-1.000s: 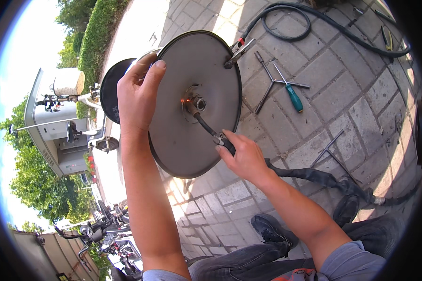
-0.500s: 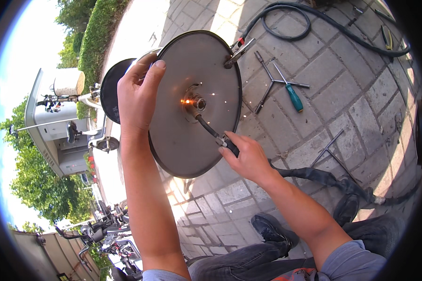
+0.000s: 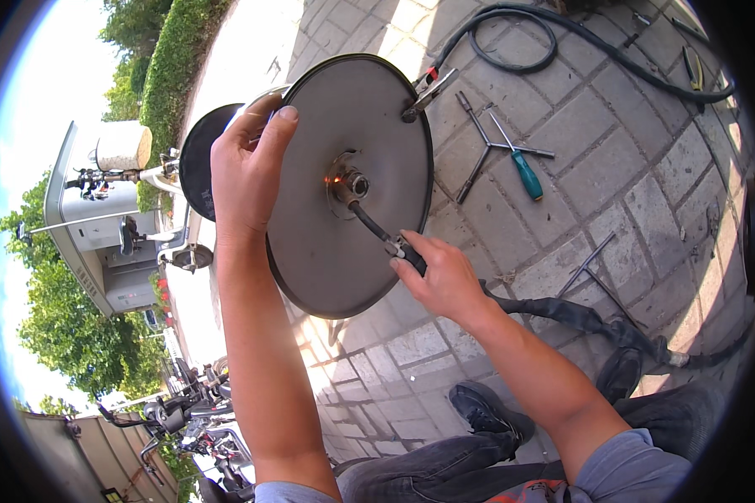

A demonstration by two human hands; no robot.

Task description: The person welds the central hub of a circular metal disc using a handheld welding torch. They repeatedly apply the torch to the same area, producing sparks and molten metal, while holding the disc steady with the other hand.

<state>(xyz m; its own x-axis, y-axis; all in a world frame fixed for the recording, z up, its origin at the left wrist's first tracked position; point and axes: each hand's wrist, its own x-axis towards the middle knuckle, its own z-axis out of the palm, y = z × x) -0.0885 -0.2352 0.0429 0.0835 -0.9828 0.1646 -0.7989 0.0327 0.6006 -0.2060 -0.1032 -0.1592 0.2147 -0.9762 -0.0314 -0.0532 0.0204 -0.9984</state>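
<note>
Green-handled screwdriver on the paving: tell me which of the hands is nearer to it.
Right. The right hand grips a tool at the metal disc's hub, just left of and below the green-handled screwdriver. The left hand holds the disc's far rim, much farther away.

Disc [image 3: 335, 243]: far rim hidden behind left hand [image 3: 247, 172]. Torch [image 3: 377, 235]: grip covered by right hand [image 3: 445, 281]. Hose [image 3: 562, 42]: cut off at upper edge. Clamp [image 3: 428, 90]: too small to tell detail.

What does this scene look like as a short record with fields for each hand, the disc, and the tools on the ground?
left hand: grips the rim of the metal disc
right hand: holds a black torch handle, tip at the disc's hub
hub: small orange glow
clamp: on the disc's upper edge
ground: paving stones, green-handled screwdriver, black hose
</note>
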